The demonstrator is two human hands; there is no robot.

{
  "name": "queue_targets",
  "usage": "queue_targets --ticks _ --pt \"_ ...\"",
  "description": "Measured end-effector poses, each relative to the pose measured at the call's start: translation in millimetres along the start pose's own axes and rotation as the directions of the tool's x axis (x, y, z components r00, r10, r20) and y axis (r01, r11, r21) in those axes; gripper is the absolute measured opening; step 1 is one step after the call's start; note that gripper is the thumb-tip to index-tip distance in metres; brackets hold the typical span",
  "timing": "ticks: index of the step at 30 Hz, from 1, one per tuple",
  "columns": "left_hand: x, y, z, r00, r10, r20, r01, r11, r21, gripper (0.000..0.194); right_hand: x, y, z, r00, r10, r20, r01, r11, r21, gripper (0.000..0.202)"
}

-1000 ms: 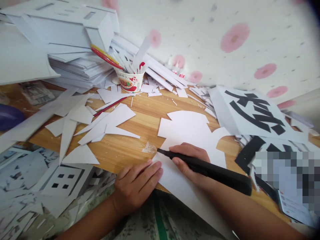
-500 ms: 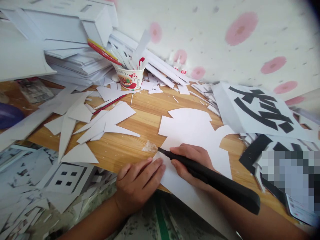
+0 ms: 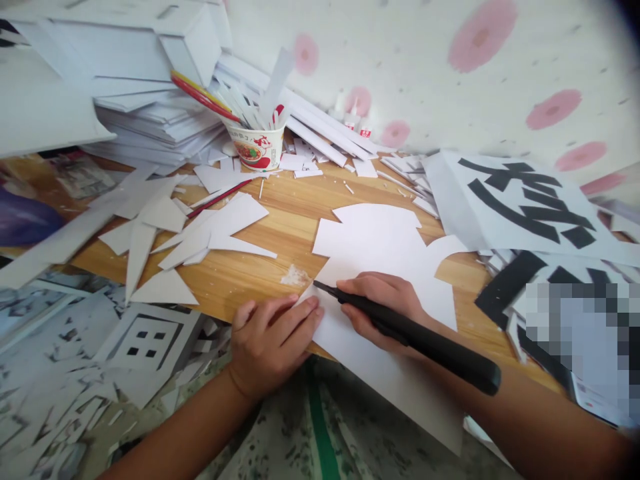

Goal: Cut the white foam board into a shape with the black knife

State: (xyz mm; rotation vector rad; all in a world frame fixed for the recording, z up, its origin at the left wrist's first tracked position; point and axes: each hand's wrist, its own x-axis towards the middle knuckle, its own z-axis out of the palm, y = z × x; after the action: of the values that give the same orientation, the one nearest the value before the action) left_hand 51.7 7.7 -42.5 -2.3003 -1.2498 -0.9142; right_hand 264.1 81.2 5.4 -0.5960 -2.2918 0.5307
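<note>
My right hand (image 3: 383, 307) is wrapped round a thick black pen-shaped cutter (image 3: 425, 340), held slantwise. Its thin tip meets the left edge of a white foam board sheet (image 3: 380, 247). This sheet has curved and notched cut edges, lies on the wooden table and juts over the near edge. My left hand (image 3: 273, 340) rests flat with fingers stretched out, fingertips on the sheet's left corner close to the tip. A small patch of whitish residue (image 3: 295, 275) is on the table just beyond those fingers.
White offcuts (image 3: 215, 233) lie at left, with a red pencil (image 3: 220, 198) among them. A paper cup (image 3: 257, 148) holds strips and tools. Stacked boards (image 3: 150, 120) stand behind. At right are a sheet with black strokes (image 3: 530, 200) and a phone (image 3: 595, 403). Scraps cover the floor (image 3: 50, 393).
The view has shifted slightly, so everything sits a little higher. The cutter's rear end has swung slightly left and up, while its tip stays at about the same spot on the sheet.
</note>
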Motion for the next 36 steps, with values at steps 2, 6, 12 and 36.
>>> queue_targets --ticks 2,6,12,36 --pt "-0.9 0.2 -0.1 1.000 -0.001 0.006 0.001 1.000 0.006 0.025 -1.6 -0.5 -2.6 1.000 -0.004 0.002 0.004 1.000 0.000 0.021" --pt "-2.0 0.1 -0.3 1.000 -0.013 0.025 0.013 1.000 0.011 0.026 -8.3 0.1 -9.3 1.000 -0.007 0.013 0.007 1.000 0.011 0.022" --pt "-2.3 -1.6 -1.0 1.000 0.010 0.025 -0.010 1.000 0.015 0.027 -20.2 -1.9 -18.0 0.999 0.015 0.029 -0.015 1.000 0.000 0.020" --pt "0.6 -4.4 1.6 0.998 0.069 -0.014 -0.068 0.996 0.060 0.027 -71.3 -16.6 -42.3 0.999 0.035 -0.020 -0.035 0.999 0.029 0.025"
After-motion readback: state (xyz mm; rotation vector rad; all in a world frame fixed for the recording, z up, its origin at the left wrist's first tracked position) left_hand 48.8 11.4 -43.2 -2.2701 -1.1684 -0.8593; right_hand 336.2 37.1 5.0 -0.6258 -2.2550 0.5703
